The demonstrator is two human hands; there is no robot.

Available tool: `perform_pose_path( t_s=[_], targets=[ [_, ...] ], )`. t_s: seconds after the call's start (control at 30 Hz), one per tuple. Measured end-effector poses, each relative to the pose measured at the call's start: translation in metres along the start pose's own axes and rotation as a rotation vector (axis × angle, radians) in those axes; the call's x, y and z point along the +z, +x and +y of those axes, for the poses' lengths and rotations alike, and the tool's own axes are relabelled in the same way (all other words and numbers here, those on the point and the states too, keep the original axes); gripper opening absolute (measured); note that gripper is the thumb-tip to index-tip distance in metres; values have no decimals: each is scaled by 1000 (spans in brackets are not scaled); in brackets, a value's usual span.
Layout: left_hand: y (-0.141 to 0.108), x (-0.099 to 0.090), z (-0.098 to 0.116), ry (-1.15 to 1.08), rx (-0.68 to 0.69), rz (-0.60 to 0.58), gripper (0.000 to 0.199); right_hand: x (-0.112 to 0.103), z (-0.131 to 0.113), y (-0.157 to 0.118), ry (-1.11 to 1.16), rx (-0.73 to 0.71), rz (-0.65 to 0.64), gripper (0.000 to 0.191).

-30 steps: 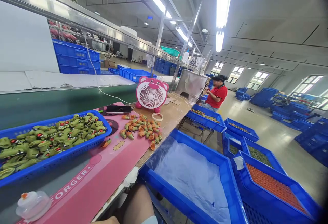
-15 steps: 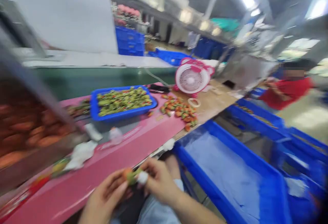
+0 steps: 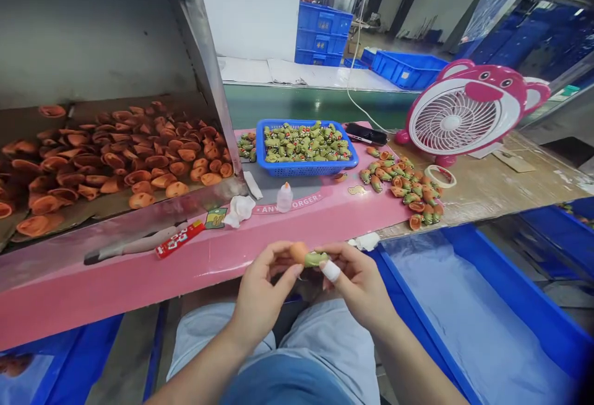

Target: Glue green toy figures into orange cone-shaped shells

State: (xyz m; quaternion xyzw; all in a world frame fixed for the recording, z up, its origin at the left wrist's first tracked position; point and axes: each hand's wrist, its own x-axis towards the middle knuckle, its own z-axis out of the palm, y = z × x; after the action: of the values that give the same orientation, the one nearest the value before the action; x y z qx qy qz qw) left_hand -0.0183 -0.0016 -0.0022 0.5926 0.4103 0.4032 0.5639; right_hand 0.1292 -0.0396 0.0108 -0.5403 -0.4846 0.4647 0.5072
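- Currently, small orange-and-green piece (image 3: 309, 258) is between both hands, above the lap, near the front edge of the pink mat (image 3: 325, 219).
- Left hand (image 3: 265, 284): thumb and fingers closed on the orange end.
- Right hand (image 3: 361, 282): gripping the green end; white wrap (image 3: 331, 270) on thumb, right beside the piece.
- Beyond hands, on mat: bottle (image 3: 284, 199) with orange tip, upright, apart from both.
- Farther back: blue basket (image 3: 306, 169) full of green pieces (image 3: 301, 143).
- Right of basket: loose pile (image 3: 404, 181) of orange-and-green pieces, near pink fan (image 3: 452, 122).
- Far left: heaped orange shells (image 3: 155, 159).
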Motion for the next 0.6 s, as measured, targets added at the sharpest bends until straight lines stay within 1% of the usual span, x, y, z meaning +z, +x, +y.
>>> perform_pose_path(
  t_s=[0.03, 0.1, 0.13, 0.17, 0.2, 0.23, 0.3, 0.37, 0.4, 0.43, 0.5, 0.57, 0.6],
  targets=[
    [-1, -2, -2, 131, 152, 21, 23, 0, -2, 0, -21, -25, 5, 17],
    [-4, -5, -7, 361, 467, 27, 33, 0, -4, -1, -66, -76, 25, 15],
    [-6, -7, -9, 429, 584, 19, 37, -1, -6, -2, -89, -109, 47, 14],
    [-7, -8, -10, 455, 646, 17, 40, -1, -7, -3, -121, -150, 74, 13],
    [-8, -8, -11, 442, 641, 26, 40, -2, -8, -4, -166, -199, 100, 14],
    [-9, -8, -10, 395, 571, 36, 38, -3, -9, -5, -223, -251, 116, 16],
    [-10, -7, -6, 236, 319, 14, 31, -5, -10, -7, -356, -355, 129, 20],
    [-9, -5, -1, 78, 70, -65, 24, -6, -11, -9, -457, -433, 120, 24],
    [-9, -3, 2, 18, -14, -110, 21, -7, -12, -9, -484, -463, 116, 26],
    [-8, -2, 4, -30, -67, -145, 20, -7, -12, -10, -498, -485, 111, 27],
    [-7, 1, 6, -94, -109, -162, 16, -6, -12, -11, -502, -513, 87, 28],
    [-6, 2, 5, -83, -99, -118, 13, -5, -12, -12, -482, -517, 51, 29],
    [-6, 1, 4, -38, -63, -82, 11, -4, -11, -13, -460, -506, 33, 29]
  ],
)
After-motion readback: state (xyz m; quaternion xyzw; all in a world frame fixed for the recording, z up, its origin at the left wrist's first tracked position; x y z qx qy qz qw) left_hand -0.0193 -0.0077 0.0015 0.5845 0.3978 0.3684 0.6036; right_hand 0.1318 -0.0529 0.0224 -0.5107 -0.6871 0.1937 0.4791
